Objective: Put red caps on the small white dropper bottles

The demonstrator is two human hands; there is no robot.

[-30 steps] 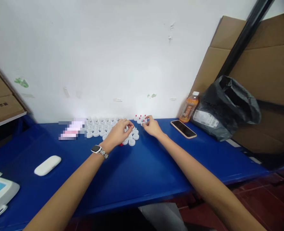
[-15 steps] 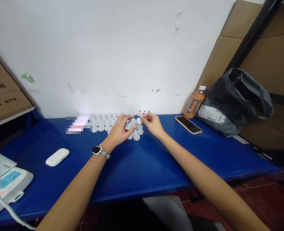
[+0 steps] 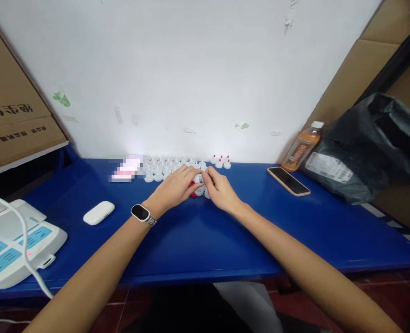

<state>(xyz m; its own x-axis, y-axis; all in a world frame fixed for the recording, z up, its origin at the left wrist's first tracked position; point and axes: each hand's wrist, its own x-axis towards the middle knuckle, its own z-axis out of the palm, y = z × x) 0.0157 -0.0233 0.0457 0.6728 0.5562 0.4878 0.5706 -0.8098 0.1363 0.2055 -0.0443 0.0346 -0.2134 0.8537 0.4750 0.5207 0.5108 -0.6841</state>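
Observation:
Over the pile of white caps, my two hands meet around one white cap (image 3: 198,178). My left hand (image 3: 177,186), with a watch on its wrist, has fingers and thumb closed on the cap's left side. From the other side, my right hand (image 3: 221,188) pinches the same cap; its fingertips are partly hidden. Small red tips (image 3: 192,190) lie under my left thumb. Loose white caps (image 3: 200,191) sit just below the hands. Rows of white nozzle caps (image 3: 158,175) stand to the left, and several caps with red tips (image 3: 219,163) stand behind my right hand.
On the blue table (image 3: 191,245) lie a phone (image 3: 288,181) at right and a white earphone case (image 3: 99,212) at left. A power strip (image 3: 21,249) with a cable is at near left. An orange drink bottle (image 3: 300,149) and black plastic bag (image 3: 361,143) stand at far right.
My left hand, open before, has come in to close on the white cap in my right hand. The view has shifted, bringing the red-tipped caps into clearer sight.

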